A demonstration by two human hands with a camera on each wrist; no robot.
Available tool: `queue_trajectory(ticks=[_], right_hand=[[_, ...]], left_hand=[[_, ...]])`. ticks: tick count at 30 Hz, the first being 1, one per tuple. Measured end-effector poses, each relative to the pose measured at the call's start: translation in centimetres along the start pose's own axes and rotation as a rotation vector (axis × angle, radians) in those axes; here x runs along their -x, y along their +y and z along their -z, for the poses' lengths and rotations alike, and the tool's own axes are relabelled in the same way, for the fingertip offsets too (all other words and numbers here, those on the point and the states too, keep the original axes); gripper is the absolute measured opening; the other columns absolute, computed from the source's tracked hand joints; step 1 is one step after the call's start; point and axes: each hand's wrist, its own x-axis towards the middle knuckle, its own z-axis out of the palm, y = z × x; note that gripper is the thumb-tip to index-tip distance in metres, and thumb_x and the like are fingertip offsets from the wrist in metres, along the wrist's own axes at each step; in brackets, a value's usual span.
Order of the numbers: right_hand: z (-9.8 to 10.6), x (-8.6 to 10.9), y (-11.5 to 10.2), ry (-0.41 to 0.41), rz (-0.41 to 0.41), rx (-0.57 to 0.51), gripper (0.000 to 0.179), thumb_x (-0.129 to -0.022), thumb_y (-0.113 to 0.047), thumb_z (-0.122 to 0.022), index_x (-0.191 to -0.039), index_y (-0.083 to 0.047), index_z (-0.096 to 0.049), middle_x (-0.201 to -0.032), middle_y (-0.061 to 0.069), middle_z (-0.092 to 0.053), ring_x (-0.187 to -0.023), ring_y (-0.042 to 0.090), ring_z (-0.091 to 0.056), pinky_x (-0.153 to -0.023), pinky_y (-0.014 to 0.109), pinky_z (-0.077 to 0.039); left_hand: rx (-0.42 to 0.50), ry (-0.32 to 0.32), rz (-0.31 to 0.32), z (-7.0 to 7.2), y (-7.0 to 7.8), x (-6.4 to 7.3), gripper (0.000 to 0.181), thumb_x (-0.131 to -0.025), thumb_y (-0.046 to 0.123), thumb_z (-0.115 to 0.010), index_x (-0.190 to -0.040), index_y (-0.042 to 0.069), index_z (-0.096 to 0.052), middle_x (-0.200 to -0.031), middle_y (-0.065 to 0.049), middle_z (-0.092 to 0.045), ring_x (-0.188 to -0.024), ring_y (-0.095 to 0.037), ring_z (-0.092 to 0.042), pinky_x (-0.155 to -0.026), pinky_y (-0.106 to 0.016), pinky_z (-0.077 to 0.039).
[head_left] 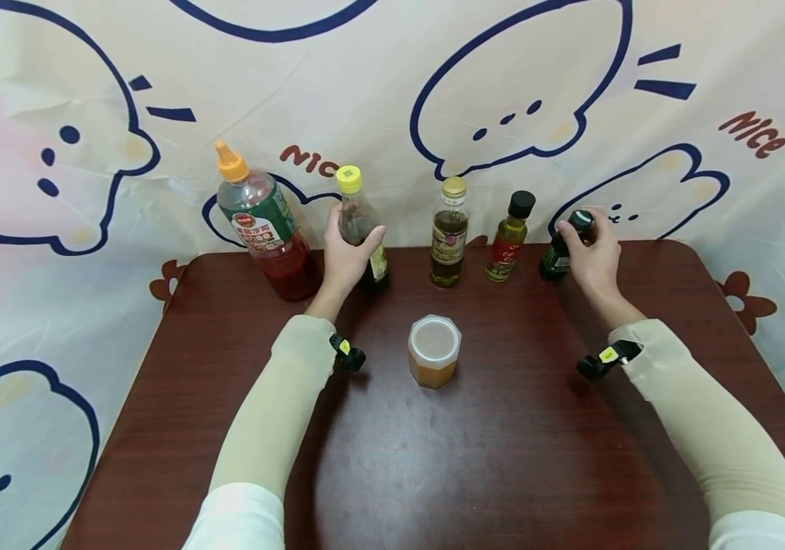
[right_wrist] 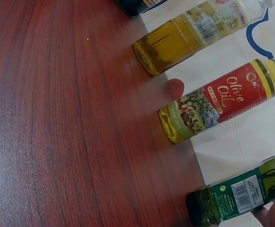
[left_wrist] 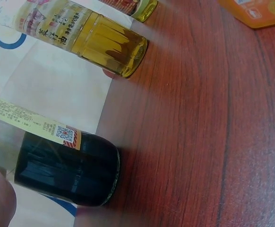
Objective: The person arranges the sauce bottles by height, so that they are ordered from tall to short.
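Observation:
My left hand grips a dark sauce bottle with a yellow cap, thumb on its right side. In the left wrist view the bottle's dark base stands at the table's back edge. On the far right, my right hand holds a small dark green glass bottle near its neck; the right wrist view shows its green label with a barcode. Between the hands stand a clear bottle of yellow oil with a gold cap and a red-labelled olive oil bottle with a black cap.
A large ketchup-like squeeze bottle with an orange cap stands left of my left hand. An octagonal jar with a pale lid and orange-brown lower part sits mid-table. Behind the brown table hangs a cartoon-printed cloth.

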Motion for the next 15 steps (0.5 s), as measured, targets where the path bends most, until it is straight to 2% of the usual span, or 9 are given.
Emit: queue_trajectory(ticks=[5,9,13,15], right_hand=[[0.07,0.04,0.12,0.009,0.009,-0.003,0.042,-0.100,-0.034,-0.066,-0.133,-0.009,-0.059,-0.121,0.006,-0.064,-0.113,0.012,-0.061,-0.091,0.025,-0.049],[0.20,0.11,0.18,0.006,0.020,0.009,0.045,-0.100,-0.035,-0.066,-0.135,-0.008,-0.059,-0.125,0.006,-0.062,-0.121,0.017,-0.058,-0.089,0.024,-0.047],[0.38,0.17,-0.02,-0.039,0.025,0.009,0.055,-0.100,-0.037,-0.064,-0.146,-0.009,-0.051,-0.142,0.011,-0.054,-0.135,0.023,-0.048,-0.099,0.035,-0.047],[0.49,0.24,-0.19,-0.056,0.023,0.002,0.063,-0.100,-0.038,-0.064,-0.152,-0.010,-0.043,-0.150,0.013,-0.047,-0.140,0.024,-0.042,-0.107,0.041,-0.043]], left_hand=[[-0.007,0.000,0.003,-0.03,0.09,0.02,0.057,-0.089,0.004,-0.075,-0.135,-0.009,-0.046,-0.125,-0.027,-0.059,-0.112,-0.027,-0.058,-0.094,-0.029,-0.048],[-0.005,-0.002,0.003,-0.09,0.10,0.01,0.056,-0.089,0.003,-0.075,-0.135,-0.009,-0.046,-0.124,-0.026,-0.059,-0.111,-0.026,-0.058,-0.094,-0.030,-0.048],[0.005,0.000,-0.003,-0.11,0.04,0.01,0.056,-0.089,0.002,-0.074,-0.135,-0.009,-0.046,-0.124,-0.026,-0.059,-0.110,-0.026,-0.058,-0.093,-0.031,-0.048],[0.004,0.000,-0.008,-0.08,0.04,0.03,0.056,-0.089,0.002,-0.075,-0.136,-0.010,-0.046,-0.124,-0.027,-0.059,-0.111,-0.027,-0.058,-0.094,-0.031,-0.048]])
